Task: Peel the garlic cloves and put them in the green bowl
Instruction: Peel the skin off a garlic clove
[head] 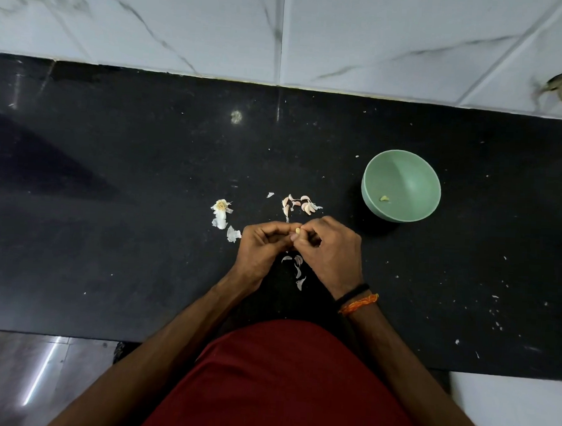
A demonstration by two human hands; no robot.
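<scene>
A garlic clove (297, 230), pale yellow, is pinched between the fingertips of both hands above the black counter. My left hand (262, 244) curls round it from the left, my right hand (328, 248) from the right. Just beyond the hands lies a small heap of unpeeled pinkish cloves (301, 205). The green bowl (401, 186) stands to the right of the heap, with one peeled clove (384, 198) inside it. Loose peels (298, 269) lie under my wrists.
The garlic root core and papery skins (221, 211) lie to the left of my hands. Small white flakes dot the black counter (111, 204), mostly at the right. A marble-tiled wall (282, 33) closes the back; the counter's front edge is at my waist.
</scene>
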